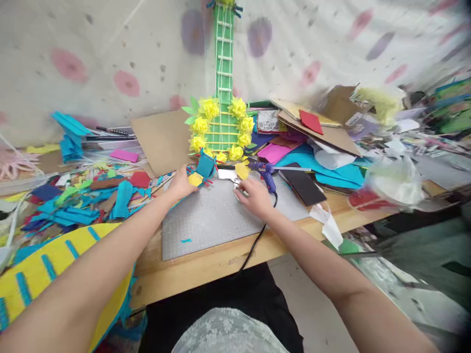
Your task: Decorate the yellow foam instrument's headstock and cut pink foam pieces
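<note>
Whole back side: whitish sheet (147,44) with pink and purple blotches plus small grey specks. Fabric or plastic, can't tell. Creased, folds most obvious upper right. Table (158,279) stands close in front of it: light-toned wood, visible grain, front edge slanting up to the right in view. Floor (298,304) shows past that edge, pale grey. Far right: dark grey-green mass (423,255), too blurred to identify. Light is bright, even, shadows soft.
</note>
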`<action>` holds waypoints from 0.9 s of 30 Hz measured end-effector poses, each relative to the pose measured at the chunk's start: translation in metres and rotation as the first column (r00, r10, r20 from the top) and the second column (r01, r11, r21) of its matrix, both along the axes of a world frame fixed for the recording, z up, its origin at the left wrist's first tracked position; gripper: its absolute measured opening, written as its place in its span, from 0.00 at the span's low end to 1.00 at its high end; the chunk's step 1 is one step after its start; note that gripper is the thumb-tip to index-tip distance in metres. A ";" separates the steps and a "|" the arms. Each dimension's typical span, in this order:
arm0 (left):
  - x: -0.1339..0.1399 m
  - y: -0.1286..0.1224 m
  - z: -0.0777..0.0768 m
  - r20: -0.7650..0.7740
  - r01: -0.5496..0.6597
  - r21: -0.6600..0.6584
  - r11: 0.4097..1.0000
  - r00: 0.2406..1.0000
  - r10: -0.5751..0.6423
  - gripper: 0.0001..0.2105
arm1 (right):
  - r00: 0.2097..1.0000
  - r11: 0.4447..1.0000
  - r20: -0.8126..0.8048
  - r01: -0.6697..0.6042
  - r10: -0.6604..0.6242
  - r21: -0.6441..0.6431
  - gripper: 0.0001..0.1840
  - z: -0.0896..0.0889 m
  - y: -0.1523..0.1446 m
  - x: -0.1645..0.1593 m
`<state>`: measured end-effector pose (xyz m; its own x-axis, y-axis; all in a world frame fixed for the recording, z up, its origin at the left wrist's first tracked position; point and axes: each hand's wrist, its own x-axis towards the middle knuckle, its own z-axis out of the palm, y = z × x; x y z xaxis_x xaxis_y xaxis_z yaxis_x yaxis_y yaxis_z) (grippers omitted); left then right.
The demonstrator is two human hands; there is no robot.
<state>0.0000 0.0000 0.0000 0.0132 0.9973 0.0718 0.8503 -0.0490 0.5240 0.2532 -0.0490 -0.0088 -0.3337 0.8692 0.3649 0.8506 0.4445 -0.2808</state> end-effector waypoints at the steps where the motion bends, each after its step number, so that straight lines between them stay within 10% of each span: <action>1: 0.000 0.000 -0.001 0.003 0.002 0.004 1.000 1.000 -0.002 0.37 | 0.998 0.998 0.005 -0.058 0.058 -0.001 0.10 0.003 0.004 -0.015; 8: -0.004 0.001 0.000 0.010 -0.013 -0.037 0.999 1.000 0.014 0.40 | 0.997 0.987 -0.017 -0.071 0.069 -0.147 0.14 0.016 0.025 -0.078; 27: -0.004 -0.002 0.001 0.005 -0.031 -0.068 0.997 0.999 0.032 0.33 | 0.971 0.931 0.186 -0.076 0.151 -0.358 0.16 0.025 0.059 -0.103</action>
